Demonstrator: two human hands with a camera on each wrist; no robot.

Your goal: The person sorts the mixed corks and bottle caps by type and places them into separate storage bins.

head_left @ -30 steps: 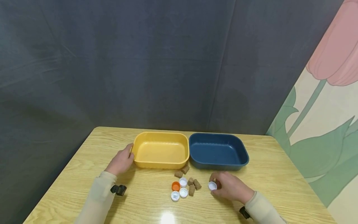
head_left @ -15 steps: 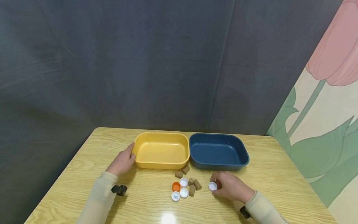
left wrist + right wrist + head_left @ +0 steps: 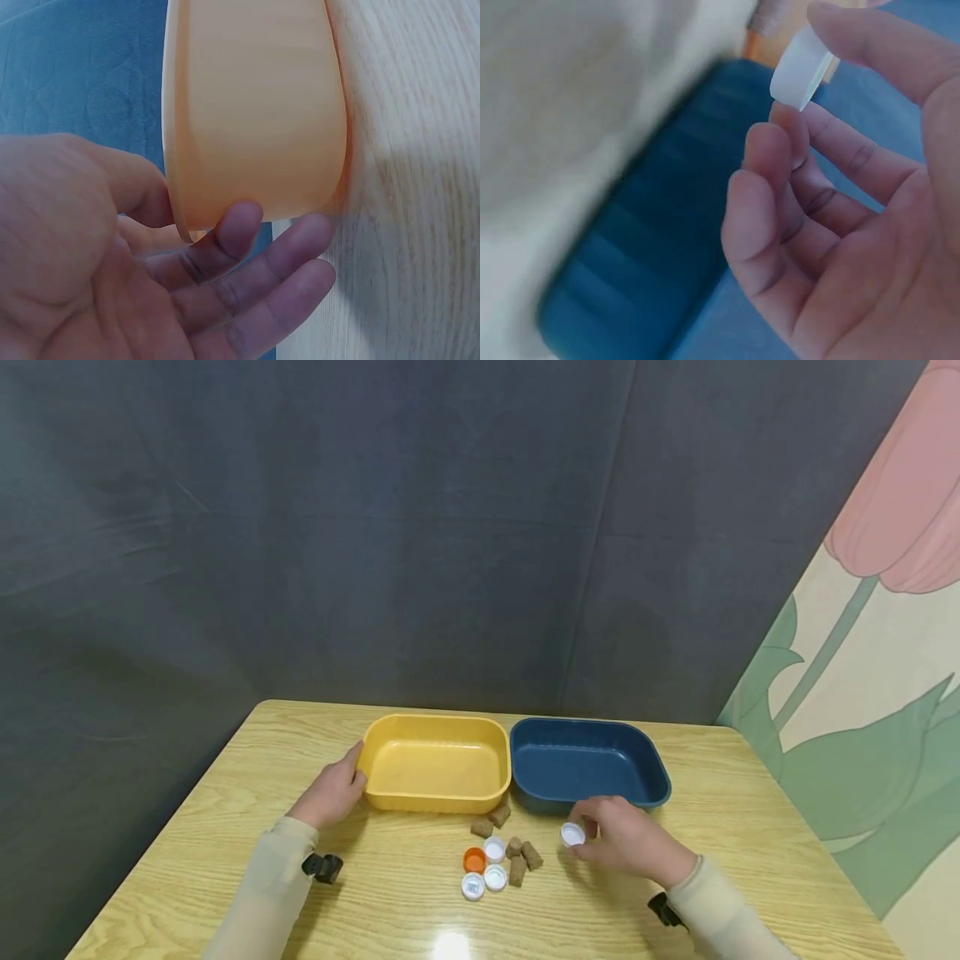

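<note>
My right hand [image 3: 626, 841] pinches a white bottle cap [image 3: 572, 835] between thumb and fingertips, in front of the blue bin [image 3: 592, 804]. In the right wrist view the cap [image 3: 799, 69] is edge-on, and the other fingers are bent below it. At the left end of the yellow bin [image 3: 431, 803], my left hand [image 3: 330, 789] holds the rim. The left wrist view has the thumb against the rim of that bin [image 3: 255, 112], with fingertips along its outer wall. Between the hands lie an orange cap [image 3: 474, 860], white caps [image 3: 495, 877] and several corks [image 3: 517, 871].
Both bins stand side by side at the back of the wooden table [image 3: 360, 910]. Behind them hangs a dark curtain [image 3: 420, 543]. A wall with a painted flower [image 3: 885, 527] is on the right.
My right hand has lifted the white cap and moved a little away from me, close to the front of the blue bin. The left hand stays on the yellow bin.
</note>
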